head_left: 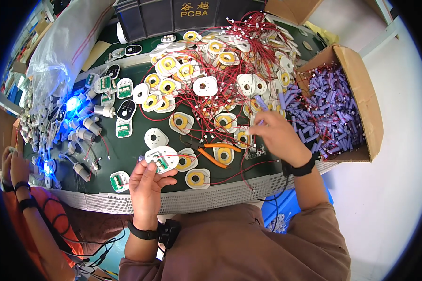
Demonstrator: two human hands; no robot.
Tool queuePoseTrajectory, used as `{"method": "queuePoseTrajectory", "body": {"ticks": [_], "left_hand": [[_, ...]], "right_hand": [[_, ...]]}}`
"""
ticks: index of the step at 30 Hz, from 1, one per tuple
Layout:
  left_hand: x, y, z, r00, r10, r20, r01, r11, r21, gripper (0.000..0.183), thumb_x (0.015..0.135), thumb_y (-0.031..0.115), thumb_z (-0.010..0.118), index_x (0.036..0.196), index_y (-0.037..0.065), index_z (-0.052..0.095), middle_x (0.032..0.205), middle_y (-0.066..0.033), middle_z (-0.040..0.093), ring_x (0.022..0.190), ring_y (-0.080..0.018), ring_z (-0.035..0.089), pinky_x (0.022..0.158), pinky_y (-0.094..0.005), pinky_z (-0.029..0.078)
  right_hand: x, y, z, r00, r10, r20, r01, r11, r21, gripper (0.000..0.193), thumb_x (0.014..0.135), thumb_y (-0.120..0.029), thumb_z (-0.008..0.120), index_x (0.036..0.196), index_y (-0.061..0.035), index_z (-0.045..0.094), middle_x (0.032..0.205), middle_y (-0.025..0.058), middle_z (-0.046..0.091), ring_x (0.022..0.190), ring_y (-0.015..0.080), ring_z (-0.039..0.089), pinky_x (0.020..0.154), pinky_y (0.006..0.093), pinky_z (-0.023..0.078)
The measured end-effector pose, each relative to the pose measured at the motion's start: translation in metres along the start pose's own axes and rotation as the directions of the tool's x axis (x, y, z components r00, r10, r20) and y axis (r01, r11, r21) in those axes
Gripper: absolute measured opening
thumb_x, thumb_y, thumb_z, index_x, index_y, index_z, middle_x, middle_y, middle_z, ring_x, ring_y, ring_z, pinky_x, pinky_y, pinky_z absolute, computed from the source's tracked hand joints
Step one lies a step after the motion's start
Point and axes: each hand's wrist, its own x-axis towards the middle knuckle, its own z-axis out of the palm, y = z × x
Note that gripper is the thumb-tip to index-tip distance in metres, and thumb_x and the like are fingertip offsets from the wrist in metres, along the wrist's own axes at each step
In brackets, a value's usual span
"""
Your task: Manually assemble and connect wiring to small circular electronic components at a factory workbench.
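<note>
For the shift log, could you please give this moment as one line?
left hand: holds white rounded plastic plate with green board | right hand: pinches purple cylindrical cell | orange-handled cutters: on green mat

Open brown cardboard box (361, 89) at right, clear plastic bag (65, 42) upper left.

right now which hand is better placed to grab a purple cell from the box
Right. The right hand hovers beside the cardboard box of purple cells, while the left hand is busy holding a white plate.
</note>
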Motion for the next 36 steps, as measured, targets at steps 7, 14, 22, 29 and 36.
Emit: {"method": "queuePoseTrajectory", "body": {"ticks": [7,14,22,29,36], "left_hand": [[0.005,-0.003,-0.003,0.999,-0.03,-0.012,0.03,0.999,-0.025,0.021,0.093,0.017,0.05,0.107,0.001,0.055,0.096,-0.0158,0.065,0.076,-0.0241,0.068,0.058,-0.03,0.057],[0.011,-0.007,0.015,0.997,0.065,0.028,-0.066,0.996,0.059,0.024,0.093,0.008,0.047,0.116,-0.001,0.05,0.098,-0.0151,0.064,0.074,-0.0208,0.067,0.061,-0.0281,0.057],[0.012,-0.016,0.002,0.978,0.139,0.155,-0.2,0.834,0.514,0.02,0.092,0.002,0.048,0.107,0.0,0.06,0.082,-0.004,0.063,0.059,-0.007,0.06,0.054,-0.0198,0.051],[0.0,0.001,0.002,0.99,0.098,0.104,-0.139,0.832,0.537,0.015,0.088,0.006,0.057,0.102,0.001,0.061,0.078,-0.0003,0.061,0.062,-0.0058,0.06,0.051,-0.018,0.047],[0.0,0.0,0.002,0.978,0.17,0.121,-0.209,0.799,0.564,0.015,0.086,0.01,0.063,0.1,0.003,0.062,0.077,0.0001,0.062,0.063,-0.0048,0.059,0.049,-0.0168,0.045]], "right_hand": [[-0.004,0.003,-0.013,0.863,0.444,-0.241,-0.32,0.85,0.419,0.019,0.08,-0.006,0.061,0.099,-0.0084,0.065,0.102,0.0059,0.061,0.095,0.0195,0.058,0.084,0.031,0.045],[0.035,-0.026,-0.031,0.929,0.369,0.031,-0.025,-0.021,0.999,0.033,0.093,-0.006,0.044,0.124,0.0014,0.049,0.095,0.0103,0.062,0.084,0.0167,0.059,0.078,0.0271,0.047],[0.059,-0.114,0.056,0.988,0.124,0.092,-0.155,0.779,0.607,0.025,0.086,-0.002,0.049,0.11,-0.0025,0.042,0.087,0.0137,0.064,0.079,0.0317,0.063,0.064,0.0384,0.049],[0.069,-0.129,0.065,0.983,0.08,-0.165,0.017,0.858,0.513,0.017,0.075,0.001,0.062,0.09,-0.0035,0.055,0.083,0.0088,0.058,0.069,0.0261,0.059,0.06,0.0349,0.048],[0.068,-0.13,0.061,0.967,-0.069,-0.243,0.156,0.92,0.36,0.021,0.073,0.002,0.063,0.091,-0.0035,0.056,0.086,0.0096,0.059,0.072,0.0258,0.06,0.061,0.0333,0.049]]}}
